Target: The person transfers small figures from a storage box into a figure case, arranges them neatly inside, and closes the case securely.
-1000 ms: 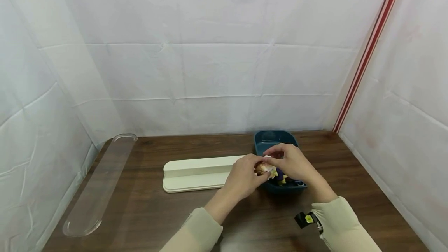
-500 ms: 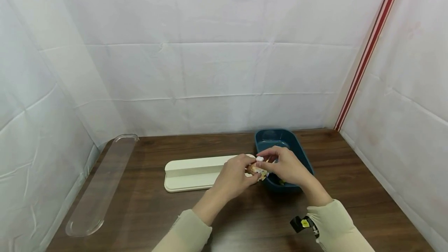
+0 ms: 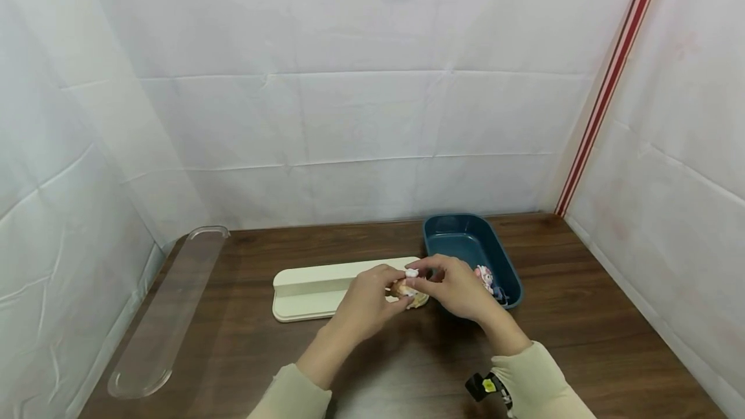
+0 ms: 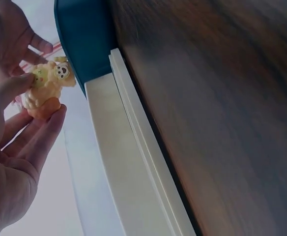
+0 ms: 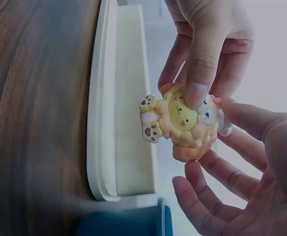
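A small cartoon figurine (image 5: 185,123) with a yellow face, cream fluffy mane and paw-print feet is between both hands. My left hand (image 3: 362,299) pinches its body, the thumb pressed against the face in the right wrist view. My right hand (image 3: 460,286) pinches the figurine near the white piece (image 3: 412,273) at the top of its head. Both hands hover at the right end of a long cream stepped stand (image 3: 314,302), which they partly cover. In the left wrist view, the figurine (image 4: 44,91) appears from its side.
A dark blue tray (image 3: 460,241) stands right of the stand, with a pink-and-white figurine (image 3: 484,277) and a dark blue item (image 3: 499,295) inside. A clear long cover (image 3: 171,309) lies at the left table edge. White sheeting rises behind and at both sides.
Both hands have moved left with the figurine, from over the blue tray to the right end of the cream stand. The things lying in the tray now show more.
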Tool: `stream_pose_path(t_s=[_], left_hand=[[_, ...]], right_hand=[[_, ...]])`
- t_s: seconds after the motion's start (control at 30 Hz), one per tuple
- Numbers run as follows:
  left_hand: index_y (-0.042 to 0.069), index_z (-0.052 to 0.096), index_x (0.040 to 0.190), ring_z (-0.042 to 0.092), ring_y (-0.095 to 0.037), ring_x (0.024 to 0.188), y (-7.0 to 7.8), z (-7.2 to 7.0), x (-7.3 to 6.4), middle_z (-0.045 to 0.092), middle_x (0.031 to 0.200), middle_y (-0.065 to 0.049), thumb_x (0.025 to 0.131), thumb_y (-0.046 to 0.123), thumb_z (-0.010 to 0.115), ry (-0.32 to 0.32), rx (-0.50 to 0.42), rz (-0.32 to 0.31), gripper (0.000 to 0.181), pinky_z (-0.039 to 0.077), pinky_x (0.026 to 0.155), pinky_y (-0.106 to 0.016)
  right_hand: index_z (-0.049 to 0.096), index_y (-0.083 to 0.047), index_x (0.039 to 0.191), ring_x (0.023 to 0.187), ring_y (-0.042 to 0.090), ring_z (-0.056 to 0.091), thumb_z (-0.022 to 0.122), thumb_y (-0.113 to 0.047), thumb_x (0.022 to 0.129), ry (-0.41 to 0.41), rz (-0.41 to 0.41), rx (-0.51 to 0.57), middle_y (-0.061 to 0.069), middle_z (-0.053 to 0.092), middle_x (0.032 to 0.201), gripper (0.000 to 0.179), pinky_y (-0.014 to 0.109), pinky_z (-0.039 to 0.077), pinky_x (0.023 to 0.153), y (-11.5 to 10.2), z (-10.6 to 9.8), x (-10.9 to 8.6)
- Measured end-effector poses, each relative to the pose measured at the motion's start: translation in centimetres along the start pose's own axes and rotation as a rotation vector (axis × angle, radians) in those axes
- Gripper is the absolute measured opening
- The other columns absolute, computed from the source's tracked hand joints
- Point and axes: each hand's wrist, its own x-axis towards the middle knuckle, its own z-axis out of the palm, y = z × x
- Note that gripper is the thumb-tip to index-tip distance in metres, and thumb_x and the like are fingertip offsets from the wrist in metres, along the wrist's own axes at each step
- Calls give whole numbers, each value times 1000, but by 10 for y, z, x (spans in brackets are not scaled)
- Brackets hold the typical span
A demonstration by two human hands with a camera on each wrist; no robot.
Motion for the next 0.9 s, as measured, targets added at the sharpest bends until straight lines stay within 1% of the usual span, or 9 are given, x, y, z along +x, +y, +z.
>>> stream_pose_path(t_s=[0.17,0.33,0.47,0.6,0.73,0.9], left_hand=[[15,77,109,67,-8,89,-7,-4,-8,72,103,4,88,21,84,26,14,3,23,60,81,-23],[15,77,108,68,-10,88,-12,-9,-15,72,101,4,86,18,85,58,19,6,23,60,78,-25],[15,77,111,67,-10,86,-13,-15,-21,72,100,5,86,18,86,68,15,-12,26,60,77,-25],[14,77,113,68,-10,87,-14,-21,-26,72,103,4,86,16,85,64,-11,-29,28,61,77,-28],[13,77,113,68,-11,88,-17,-23,-29,72,103,4,87,15,85,63,-35,-48,28,63,80,-32],[14,77,111,67,-11,88,-20,-25,-33,70,100,6,86,14,85,75,-62,-66,26,63,81,-30]], right_hand=[[77,-26,119,78,15,65,76,-39,94,-6,1,30,-3,73,106,28,31,55,67,-3,13,0],[77,-26,120,81,16,66,75,-38,95,9,-7,68,-2,75,111,28,30,55,65,-6,24,1],[78,-28,120,86,15,67,75,-39,95,30,-17,98,-4,74,113,28,29,55,66,-7,33,2],[78,-29,121,90,14,68,74,-40,95,52,-32,116,-5,73,112,28,29,56,71,-8,41,2],[77,-30,122,91,12,68,74,-41,96,65,-26,112,-5,72,111,28,31,57,73,-9,47,1],[76,-31,124,92,12,69,74,-42,95,87,-19,125,-5,72,111,30,32,57,73,-11,55,1]])
